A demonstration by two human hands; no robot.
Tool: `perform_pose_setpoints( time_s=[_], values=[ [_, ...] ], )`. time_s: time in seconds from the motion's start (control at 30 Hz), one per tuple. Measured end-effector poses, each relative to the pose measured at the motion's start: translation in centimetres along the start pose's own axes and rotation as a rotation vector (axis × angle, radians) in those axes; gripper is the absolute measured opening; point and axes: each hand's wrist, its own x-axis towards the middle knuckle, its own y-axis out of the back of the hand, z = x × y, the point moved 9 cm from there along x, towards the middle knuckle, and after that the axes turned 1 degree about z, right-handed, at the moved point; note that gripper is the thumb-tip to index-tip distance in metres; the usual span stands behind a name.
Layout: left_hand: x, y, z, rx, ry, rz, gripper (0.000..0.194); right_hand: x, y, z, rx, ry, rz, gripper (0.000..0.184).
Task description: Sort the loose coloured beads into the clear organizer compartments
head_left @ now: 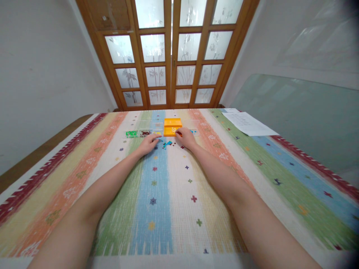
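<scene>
An orange box [169, 134] lies with its lid [173, 122] folded back, and small white pieces [174, 130] sit inside it. My right hand [185, 138] is over the box's right end, its fingers pinched together; whatever they hold is too small to make out. To the left of the box, my left hand [148, 144] rests with its index finger stretched towards the box's front left corner. Small loose blue pieces [169, 143] and some dark bits lie on the cloth between my hands.
Left of the orange box, clear compartments contain green pieces [131, 133], dark brown pieces [145, 133] and yellow pieces [157, 133]. More blue pieces [193, 131] sit right of my right hand. A printed paper sheet [249, 124] lies on the striped tablecloth [182, 216] at right.
</scene>
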Motion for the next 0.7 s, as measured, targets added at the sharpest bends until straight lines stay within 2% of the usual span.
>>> perform_pose_setpoints(
  time_s=[0.1,0.27,0.43,0.7],
  values=[
    [-0.3,-1.3,2.0,0.126,-0.129,-0.104,0.038,0.0,-0.1,-0.2,-0.004,0.008,-0.004,0.014],
    [-0.9,-2.1,4.1,0.258,-0.239,-0.204,0.037,0.0,-0.3,-0.7,0.0,0.027,-0.032,0.014],
    [-1.2,-2.2,4.7,0.326,-0.277,-0.209,0.039,0.0,-0.4,-0.8,0.001,0.04,-0.029,0.015],
    [-0.8,-0.9,3.7,0.415,-0.192,-0.137,0.025,0.0,-0.4,-0.9,-0.016,0.04,-0.05,0.017]
  ],
)
